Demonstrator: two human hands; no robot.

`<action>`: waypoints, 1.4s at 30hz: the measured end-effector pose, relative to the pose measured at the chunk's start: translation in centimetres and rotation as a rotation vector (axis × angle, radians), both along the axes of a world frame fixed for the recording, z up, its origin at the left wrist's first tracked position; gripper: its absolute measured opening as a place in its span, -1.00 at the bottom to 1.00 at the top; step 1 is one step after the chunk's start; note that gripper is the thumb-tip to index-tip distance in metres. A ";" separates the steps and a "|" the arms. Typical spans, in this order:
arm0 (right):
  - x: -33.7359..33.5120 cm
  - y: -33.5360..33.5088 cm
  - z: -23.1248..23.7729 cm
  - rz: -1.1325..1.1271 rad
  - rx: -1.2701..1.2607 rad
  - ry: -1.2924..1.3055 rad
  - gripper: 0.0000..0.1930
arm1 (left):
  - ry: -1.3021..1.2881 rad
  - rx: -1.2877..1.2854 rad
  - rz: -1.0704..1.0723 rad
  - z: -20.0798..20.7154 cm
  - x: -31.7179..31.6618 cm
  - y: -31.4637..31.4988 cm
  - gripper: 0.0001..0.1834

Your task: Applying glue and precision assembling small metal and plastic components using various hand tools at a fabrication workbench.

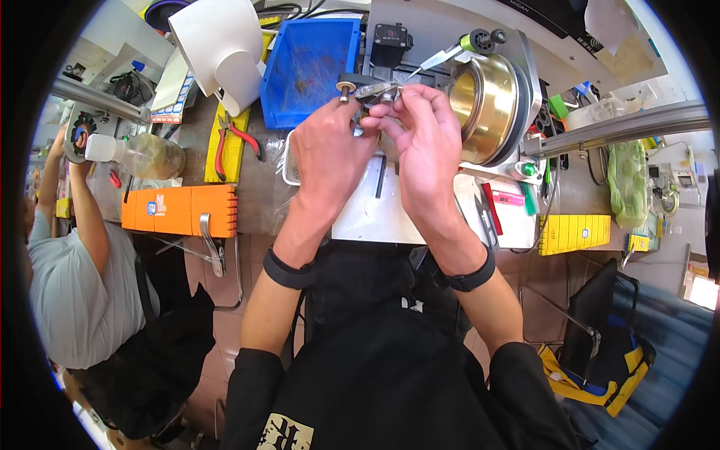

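My left hand (334, 150) is closed at a small metal machine head, its knuckles up and its fingertips hidden behind the hand. Just above it is a round-capped metal knob (346, 88). My right hand (426, 142) is beside it, thumb and fingers pinched together close to the metal clamp parts (375, 91). Whatever the fingers pinch is too small or hidden to name. A thin pointed white arm (437, 60) comes down to the spot above my right fingertips. Right of that hand stands a large brass-coloured drum (469, 112).
A blue tray (273, 75) lies to the left, near red-handled pliers (222, 150) on a yellow pad. Orange bins (180, 211), a clear bottle (156, 156) and a white lamp-like hood (217, 45) are further left. Tweezers (486, 223) lie right. A co-worker (90, 277) sits at far left.
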State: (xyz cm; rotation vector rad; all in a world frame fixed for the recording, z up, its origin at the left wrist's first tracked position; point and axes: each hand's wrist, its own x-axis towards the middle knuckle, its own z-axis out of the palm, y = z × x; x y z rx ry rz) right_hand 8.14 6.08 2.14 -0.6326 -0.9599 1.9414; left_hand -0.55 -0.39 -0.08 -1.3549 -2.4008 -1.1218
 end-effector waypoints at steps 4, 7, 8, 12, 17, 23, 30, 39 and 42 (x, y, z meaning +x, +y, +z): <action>-0.1 -0.2 -0.2 -0.027 -0.016 0.045 -0.83 | 0.033 0.001 0.009 -0.4 0.2 -0.1 -0.83; -0.1 -0.1 -0.4 -0.035 -0.007 0.040 -0.82 | 0.020 0.003 0.018 -0.3 0.5 -0.1 -0.84; -0.1 -0.1 -0.5 -0.032 -0.008 0.041 -0.82 | 0.017 -0.008 0.024 -0.2 0.5 -0.1 -0.85; -0.2 -0.2 -0.4 -0.029 0.001 0.031 -0.81 | 0.025 0.009 0.014 -0.1 0.6 0.1 -0.89; 0.0 -0.3 -0.3 -0.030 -0.024 0.058 -0.81 | -0.012 0.008 0.002 0.2 0.6 0.3 -0.91; 0.1 -0.4 -0.3 -0.013 -0.009 0.063 -0.83 | -0.036 0.029 0.006 0.3 0.6 0.4 -0.92; -0.1 0.0 -0.2 -0.014 0.012 0.027 -0.87 | -0.090 0.125 -0.040 -0.2 0.6 0.7 -0.91; -0.2 0.9 0.1 0.033 -0.012 -0.051 -0.81 | -0.157 0.117 -0.025 -0.4 0.8 0.8 -0.78; -0.3 0.9 0.3 0.024 -0.016 -0.064 -0.80 | -0.241 0.104 -0.008 -0.3 0.8 0.9 -0.77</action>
